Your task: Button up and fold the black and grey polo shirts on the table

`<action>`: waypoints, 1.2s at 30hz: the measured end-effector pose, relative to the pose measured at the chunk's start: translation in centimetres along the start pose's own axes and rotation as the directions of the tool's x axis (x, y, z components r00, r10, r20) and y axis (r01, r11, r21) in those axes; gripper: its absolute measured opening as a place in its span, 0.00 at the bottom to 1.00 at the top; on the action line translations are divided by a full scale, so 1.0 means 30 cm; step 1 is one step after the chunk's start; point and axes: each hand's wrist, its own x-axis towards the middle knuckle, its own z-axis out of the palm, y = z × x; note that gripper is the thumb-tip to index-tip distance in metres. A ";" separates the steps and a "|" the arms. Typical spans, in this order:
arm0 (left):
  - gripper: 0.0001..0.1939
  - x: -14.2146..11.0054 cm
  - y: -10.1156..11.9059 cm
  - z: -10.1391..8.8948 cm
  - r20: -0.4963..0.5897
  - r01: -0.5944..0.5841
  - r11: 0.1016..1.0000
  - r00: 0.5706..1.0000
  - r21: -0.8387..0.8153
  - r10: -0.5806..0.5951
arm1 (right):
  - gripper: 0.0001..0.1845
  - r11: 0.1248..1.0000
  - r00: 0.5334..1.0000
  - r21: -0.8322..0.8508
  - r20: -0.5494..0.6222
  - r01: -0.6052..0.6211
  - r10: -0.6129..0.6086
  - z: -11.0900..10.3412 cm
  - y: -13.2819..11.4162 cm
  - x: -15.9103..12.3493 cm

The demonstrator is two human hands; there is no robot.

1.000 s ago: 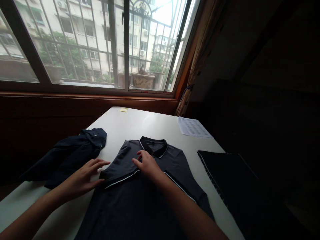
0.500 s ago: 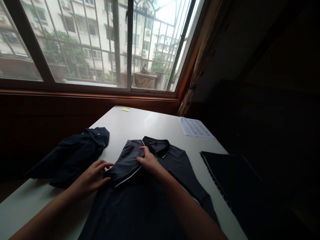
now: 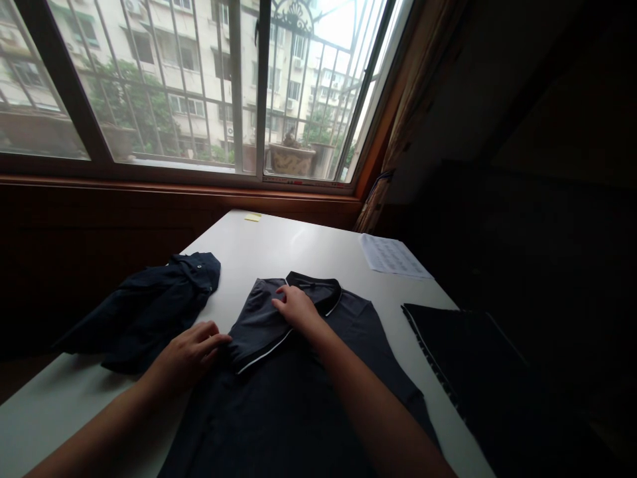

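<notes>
A dark grey polo shirt (image 3: 293, 398) lies spread on the white table, its black collar (image 3: 318, 284) towards the window. One short sleeve (image 3: 256, 322) is folded in over the chest, its white-striped hem showing. At that sleeve's outer left edge, my left hand (image 3: 192, 352) has its fingers drawn together, pinching the cloth; the thumb is mostly hidden. My right hand (image 3: 297, 309) rests on the shirt just left of the collar, covering part of the placket. A small gap shows between its thumb and index finger.
To the left lies a crumpled dark navy garment (image 3: 149, 309) with a button. A folded dark cloth (image 3: 462, 352) lies along the right edge. Printed papers (image 3: 395, 255) and a yellow sticky note (image 3: 253, 217) are at the far side of the white table (image 3: 293, 239), below a barred window.
My left hand's spread fingers have closed on the sleeve edge. The right thumb and index finger have come closer together, and that hand has shifted slightly towards the collar.
</notes>
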 end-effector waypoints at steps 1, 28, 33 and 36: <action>0.14 -0.002 -0.004 0.001 0.000 -0.013 1.000 1.000 0.026 0.013 | 0.18 1.000 1.000 0.005 -0.009 0.009 -0.009 0.011 -0.008 0.031; 0.10 -0.020 0.001 -0.029 0.055 -0.068 0.996 0.996 0.053 0.065 | 0.23 0.997 0.997 0.077 -0.072 -0.004 0.010 0.183 -0.076 0.286; 0.16 -0.029 -0.025 -0.025 0.075 0.045 0.998 0.996 -0.046 -0.041 | 0.25 0.993 0.985 -0.025 -0.123 0.117 -0.120 0.120 -0.108 0.200; 0.14 -0.023 -0.024 -0.035 0.108 0.095 0.990 0.991 -0.105 -0.083 | 0.13 0.947 0.943 -0.076 -0.093 0.312 -0.318 0.075 -0.108 0.095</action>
